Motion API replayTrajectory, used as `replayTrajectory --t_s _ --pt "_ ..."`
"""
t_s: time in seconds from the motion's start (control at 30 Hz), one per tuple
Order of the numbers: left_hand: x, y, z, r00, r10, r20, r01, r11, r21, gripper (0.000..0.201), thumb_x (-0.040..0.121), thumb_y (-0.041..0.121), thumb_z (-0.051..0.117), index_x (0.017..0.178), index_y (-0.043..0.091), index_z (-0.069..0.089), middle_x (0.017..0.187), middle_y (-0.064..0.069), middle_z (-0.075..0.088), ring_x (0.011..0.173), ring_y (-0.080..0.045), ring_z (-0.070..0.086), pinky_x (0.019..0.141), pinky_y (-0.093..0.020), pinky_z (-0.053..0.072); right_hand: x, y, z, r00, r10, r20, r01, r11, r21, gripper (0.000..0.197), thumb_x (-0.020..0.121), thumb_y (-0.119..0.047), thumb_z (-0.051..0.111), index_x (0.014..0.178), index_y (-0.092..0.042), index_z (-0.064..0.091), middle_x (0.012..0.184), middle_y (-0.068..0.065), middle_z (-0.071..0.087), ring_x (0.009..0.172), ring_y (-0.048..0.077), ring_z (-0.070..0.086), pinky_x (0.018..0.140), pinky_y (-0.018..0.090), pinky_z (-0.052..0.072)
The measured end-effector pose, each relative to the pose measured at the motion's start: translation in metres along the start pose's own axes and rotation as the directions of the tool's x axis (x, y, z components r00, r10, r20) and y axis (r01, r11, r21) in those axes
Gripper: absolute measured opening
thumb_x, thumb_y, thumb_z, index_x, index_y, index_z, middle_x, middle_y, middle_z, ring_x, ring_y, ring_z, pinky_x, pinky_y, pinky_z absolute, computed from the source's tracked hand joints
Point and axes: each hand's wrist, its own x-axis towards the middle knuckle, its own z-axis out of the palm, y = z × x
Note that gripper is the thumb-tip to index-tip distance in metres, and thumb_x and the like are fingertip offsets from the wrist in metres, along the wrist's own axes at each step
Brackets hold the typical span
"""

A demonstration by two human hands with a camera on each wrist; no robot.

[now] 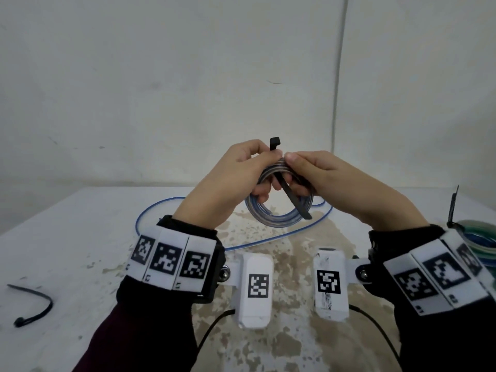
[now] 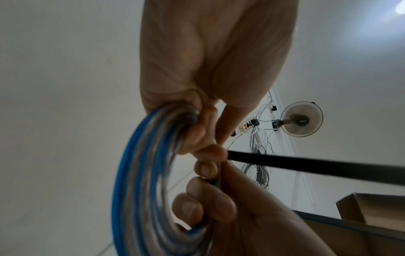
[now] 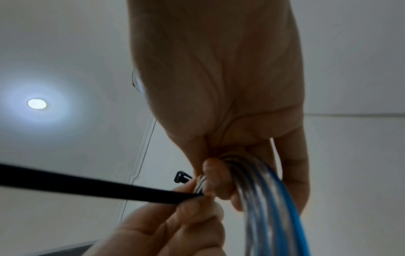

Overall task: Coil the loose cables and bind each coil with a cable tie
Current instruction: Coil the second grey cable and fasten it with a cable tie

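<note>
I hold a coil of blue and clear cable (image 1: 271, 216) up above the table (image 1: 67, 237). My left hand (image 1: 255, 167) grips its top left, fingers curled through the loop. My right hand (image 1: 298, 170) grips the top right. A black cable tie (image 1: 294, 200) runs through the coil, head up above my left thumb, tail hanging down to the right. In the left wrist view the coil (image 2: 140, 173) curves down from my left hand (image 2: 203, 143), and the cable tie (image 2: 306, 164) sticks out sideways. In the right wrist view my right hand (image 3: 219, 175) curls round the coil (image 3: 265, 199), and left fingertips (image 3: 197, 207) pinch the cable tie (image 3: 87, 185).
The cable's loose blue tail (image 1: 150, 213) loops on the table behind my wrists. A spare black cable tie (image 1: 35, 307) lies at the near left. A bound green and blue coil (image 1: 480, 237) sits at the right edge, its tie tail sticking up. A plain wall stands behind.
</note>
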Motion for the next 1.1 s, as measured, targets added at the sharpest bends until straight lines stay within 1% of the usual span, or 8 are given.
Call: replayTrajectory --t_s 0.13,0.2,0.27,0.37,0.47,0.57,0.73,1.1 --pt "0.002 -0.003 -0.001 0.998 0.026 -0.057 -0.027 0.999 -0.020 0.027 0.098 0.017 0.050 0.072 0.011 0.047 0.055 -0.006 0.051 0.036 -0.010 0.031 0.040 -0.019 0.031 -0.001 0.001 0.003 0.998 0.037 -0.043 -0.036 0.999 0.013 0.030 0.102 -0.028 0.037 0.100 -0.003 0.052 0.064 0.002 0.053 0.061 0.011 0.055 0.082 0.045 0.049" --pt "0.002 -0.004 -0.002 0.993 0.042 -0.106 -0.049 0.997 -0.067 0.027 0.098 0.016 0.049 0.072 0.011 0.046 0.048 -0.001 0.049 0.034 -0.008 0.031 0.040 -0.018 0.030 -0.001 0.001 0.002 0.993 0.012 -0.117 -0.009 1.000 0.027 0.019 0.096 -0.026 0.051 0.111 -0.015 0.049 0.080 -0.001 0.059 0.073 0.011 0.058 0.084 0.042 0.049" --pt "0.003 -0.005 -0.005 0.987 0.054 -0.153 -0.071 0.992 -0.107 0.026 0.098 0.015 0.049 0.073 0.010 0.046 0.047 0.000 0.049 0.034 -0.007 0.031 0.039 -0.018 0.029 -0.001 -0.001 -0.002 0.981 -0.108 -0.161 0.099 0.993 -0.063 0.036 0.086 -0.026 0.067 0.117 -0.027 0.049 0.096 -0.005 0.056 0.088 0.007 0.057 0.083 0.031 0.048" --pt "0.004 -0.007 -0.008 0.981 0.057 -0.187 -0.081 0.990 -0.120 0.025 0.098 0.014 0.049 0.074 0.011 0.046 0.045 0.003 0.049 0.035 -0.007 0.032 0.040 -0.019 0.030 -0.004 -0.006 -0.001 0.955 -0.237 -0.181 0.202 0.961 -0.190 0.031 0.076 -0.037 0.073 0.105 -0.038 0.062 0.104 -0.008 0.055 0.101 0.005 0.052 0.089 0.024 0.044" --pt "0.005 -0.007 -0.007 0.982 0.061 -0.178 -0.084 0.989 -0.123 0.025 0.099 0.016 0.048 0.075 0.010 0.045 0.050 -0.002 0.049 0.035 -0.009 0.029 0.040 -0.020 0.028 0.001 -0.008 0.005 0.920 -0.276 -0.276 0.237 0.957 -0.168 0.005 0.085 -0.032 0.067 0.085 -0.027 0.067 0.091 -0.006 0.059 0.092 0.009 0.056 0.085 0.030 0.045" --pt "0.005 -0.007 -0.007 0.980 0.091 -0.176 -0.106 0.991 -0.079 0.021 0.100 0.016 0.047 0.082 0.006 0.047 0.054 -0.007 0.049 0.035 -0.010 0.028 0.040 -0.021 0.028 0.003 -0.008 0.008 0.918 -0.265 -0.295 0.247 0.964 -0.097 0.024 0.095 -0.024 0.055 0.084 -0.005 0.065 0.084 0.017 0.061 0.078 0.011 0.053 0.075 0.029 0.043" --pt "0.007 -0.009 -0.009 0.969 0.144 -0.202 -0.155 0.987 -0.037 0.018 0.099 0.018 0.049 0.090 0.005 0.058 0.060 -0.013 0.049 0.039 -0.013 0.029 0.041 -0.022 0.029 0.002 -0.008 0.010 0.937 -0.161 -0.310 0.174 0.985 0.016 0.035 0.099 -0.026 0.046 0.074 -0.007 0.062 0.076 0.010 0.055 0.072 0.005 0.046 0.069 0.016 0.036" --pt "0.009 -0.014 -0.002 0.964 0.155 -0.215 -0.151 0.988 0.032 0.021 0.099 0.014 0.045 0.096 0.009 0.066 0.050 -0.001 0.047 0.039 -0.011 0.030 0.042 -0.021 0.027 0.000 -0.006 0.006 0.977 -0.036 -0.209 0.065 0.989 0.133 0.031 0.092 -0.022 0.057 0.062 -0.014 0.056 0.073 0.002 0.060 0.072 0.006 0.051 0.069 0.014 0.039"
